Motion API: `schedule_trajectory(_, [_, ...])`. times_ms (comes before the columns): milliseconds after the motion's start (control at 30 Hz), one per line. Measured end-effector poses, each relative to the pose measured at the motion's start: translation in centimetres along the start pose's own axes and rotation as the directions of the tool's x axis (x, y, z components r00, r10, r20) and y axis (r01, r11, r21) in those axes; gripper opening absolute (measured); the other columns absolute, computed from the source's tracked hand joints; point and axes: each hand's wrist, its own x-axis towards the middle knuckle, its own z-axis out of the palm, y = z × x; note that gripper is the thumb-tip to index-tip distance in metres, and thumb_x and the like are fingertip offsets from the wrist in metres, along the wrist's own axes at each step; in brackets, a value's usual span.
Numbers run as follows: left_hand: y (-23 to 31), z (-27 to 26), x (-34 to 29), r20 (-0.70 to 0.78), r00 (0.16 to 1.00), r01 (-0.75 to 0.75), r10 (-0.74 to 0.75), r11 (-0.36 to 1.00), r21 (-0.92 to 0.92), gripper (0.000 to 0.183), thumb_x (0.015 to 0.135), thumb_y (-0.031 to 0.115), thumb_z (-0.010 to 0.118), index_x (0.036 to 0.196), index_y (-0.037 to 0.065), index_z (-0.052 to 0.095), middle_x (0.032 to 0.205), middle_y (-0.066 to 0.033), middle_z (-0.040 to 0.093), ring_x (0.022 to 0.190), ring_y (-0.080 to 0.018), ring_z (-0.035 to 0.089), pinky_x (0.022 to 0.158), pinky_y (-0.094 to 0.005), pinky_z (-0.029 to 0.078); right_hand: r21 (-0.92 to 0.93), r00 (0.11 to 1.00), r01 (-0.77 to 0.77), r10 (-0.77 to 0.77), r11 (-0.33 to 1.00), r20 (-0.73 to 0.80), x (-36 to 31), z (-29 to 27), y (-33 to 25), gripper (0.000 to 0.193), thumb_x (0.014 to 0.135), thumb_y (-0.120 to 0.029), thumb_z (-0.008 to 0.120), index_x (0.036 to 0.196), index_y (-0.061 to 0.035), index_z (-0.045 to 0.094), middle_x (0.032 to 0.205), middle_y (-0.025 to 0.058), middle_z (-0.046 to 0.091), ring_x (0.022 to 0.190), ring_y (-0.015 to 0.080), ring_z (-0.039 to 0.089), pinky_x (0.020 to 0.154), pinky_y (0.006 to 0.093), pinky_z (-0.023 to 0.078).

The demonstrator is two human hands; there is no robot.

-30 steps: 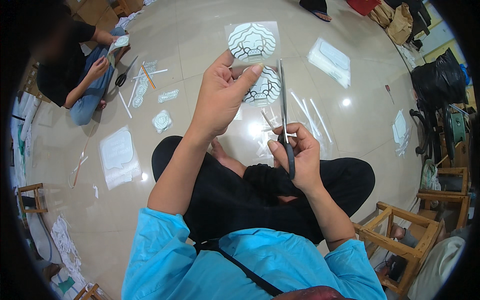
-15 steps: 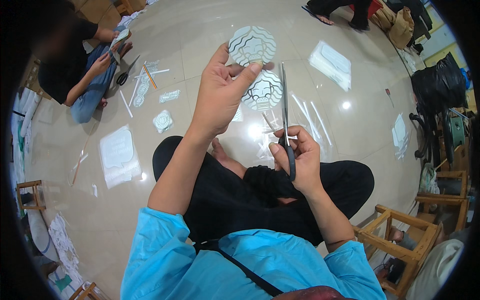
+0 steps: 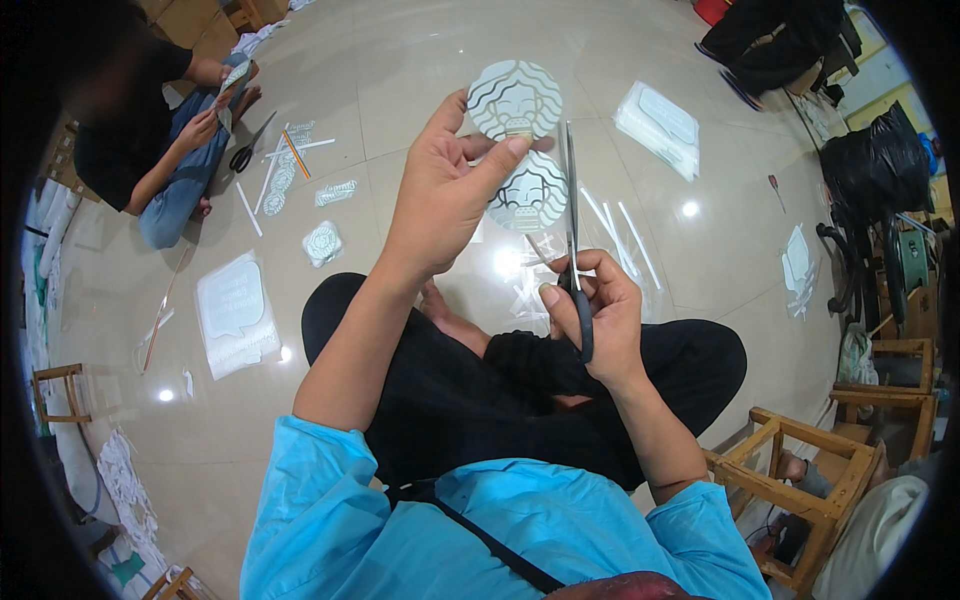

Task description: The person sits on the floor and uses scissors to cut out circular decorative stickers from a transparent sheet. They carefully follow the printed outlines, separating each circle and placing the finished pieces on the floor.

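Observation:
My left hand (image 3: 445,195) pinches a strip of two joined round cutouts, an upper disc (image 3: 515,85) and a lower disc (image 3: 528,200), between thumb and fingers. Both are pale and shiny, with a silvery face and wavy hair on them. In my right hand (image 3: 605,315) are black-handled scissors (image 3: 572,225), their blades pointing up along the lower disc's right edge. The blades look almost closed; whether they touch the disc I cannot tell. A thin pale strip (image 3: 540,248) shows beside the right fingers.
Plastic-wrapped pale sheets (image 3: 657,125) lie ahead on the right, a speech-bubble sheet pack (image 3: 237,310) at left. White strips (image 3: 625,240) are scattered beyond my lap. A co-worker (image 3: 165,150) sits far left near other scissors (image 3: 250,148). Wooden stools (image 3: 795,470) stand right.
The discs and my left hand have shifted slightly right and down. My right hand and the scissors have barely moved. The standing person at the top right has stepped further right.

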Motion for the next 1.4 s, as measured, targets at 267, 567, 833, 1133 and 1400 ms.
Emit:
schedule_trajectory(267, [0.0,0.0,0.0,-0.004,1.000,-0.004,0.004,0.999,0.053,0.048,0.104,0.008,0.067,0.143,-0.009,0.044,0.113,-0.0209,0.076,0.100,-0.0174,0.075,0.085,-0.0264,0.061,-0.005,1.000,0.005,-0.005,1.000,-0.008,0.0,0.1,0.0,0.031,0.094,-0.006,0.078,0.119,0.0017,0.062,0.074,0.0022,0.068,0.060,0.0042,0.060,0.056,0.0190,0.045])
schedule_trajectory(567, [-0.1,0.6,-0.3,0.014,1.000,0.027,-0.027,1.000,0.005,0.047,0.104,0.008,0.066,0.142,-0.010,0.045,0.111,-0.0209,0.077,0.098,-0.0177,0.076,0.083,-0.0268,0.062,-0.008,1.000,0.014,-0.014,1.000,-0.026,0.0,0.0,0.0,0.030,0.094,-0.004,0.077,0.119,0.0013,0.062,0.073,0.0012,0.066,0.060,0.0035,0.059,0.057,0.0188,0.044])
schedule_trajectory(833, [0.1,0.8,-0.3,0.021,0.999,0.035,-0.035,0.999,-0.002,0.049,0.104,0.008,0.066,0.144,-0.010,0.044,0.110,-0.0210,0.077,0.097,-0.0171,0.076,0.081,-0.0274,0.062,0.003,0.999,0.030,-0.030,1.000,-0.022,0.0,0.1,-0.1,0.029,0.095,-0.005,0.077,0.118,0.0011,0.061,0.073,0.0015,0.066,0.059,0.0038,0.059,0.056,0.0189,0.044])
schedule_trajectory(1133, [0.2,1.1,-0.5,0.044,0.995,0.089,-0.089,0.996,-0.005,0.044,0.104,0.008,0.065,0.140,-0.009,0.046,0.110,-0.0206,0.077,0.097,-0.0170,0.076,0.083,-0.0269,0.062,0.005,0.998,0.019,-0.018,1.000,-0.053,0.2,0.0,-0.1,0.029,0.094,-0.006,0.078,0.117,0.0011,0.061,0.074,0.0015,0.067,0.060,0.0038,0.060,0.056,0.0191,0.044])
schedule_trajectory(1400, [0.6,1.7,-1.6,0.042,0.992,0.122,-0.121,0.992,-0.035,0.042,0.104,0.007,0.065,0.140,-0.008,0.048,0.113,-0.0198,0.076,0.098,-0.0180,0.076,0.084,-0.0289,0.063,0.069,0.999,0.006,-0.003,0.998,-0.049,-1.0,0.1,-0.1,0.031,0.094,-0.005,0.078,0.118,0.0012,0.059,0.077,0.0028,0.068,0.062,0.0037,0.060,0.056,0.0188,0.045])
